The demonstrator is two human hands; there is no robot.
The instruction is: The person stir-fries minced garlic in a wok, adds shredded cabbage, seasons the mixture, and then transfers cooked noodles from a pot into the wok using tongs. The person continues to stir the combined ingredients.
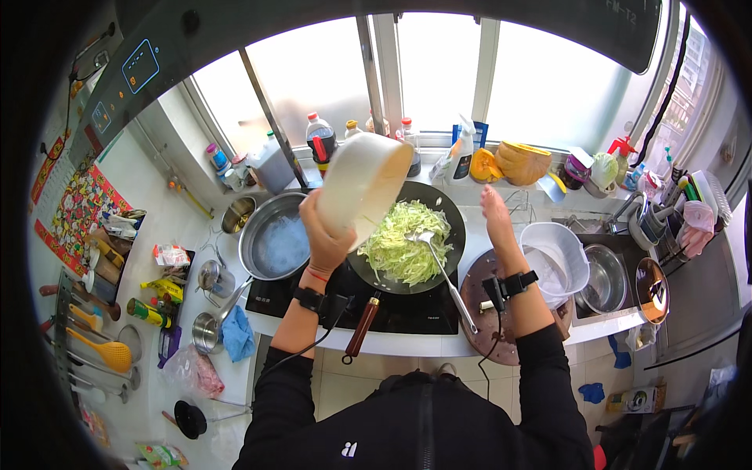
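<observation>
My left hand (329, 235) grips the side of a pale plastic bowl (367, 182), which is tipped on its side over the left part of a black wok (376, 276). Shredded cabbage (405, 244) is heaped in the wok, and a metal spatula (436, 252) rests in it with its handle over the front right rim. My right hand (495, 214) is raised to the right of the wok, seen edge-on, and holds nothing visible. Left of the wok, a steel pan (275, 238) of cloudy liquid stands on the black induction cooktop (405, 322).
A round cutting board (479, 341) and a white plastic basin (555, 276) lie to the right, beside the sink (623, 311). Bottles (320, 138) and a cut pumpkin (523, 164) line the windowsill. A saucepan (207, 332) and a blue cloth (238, 333) are at left.
</observation>
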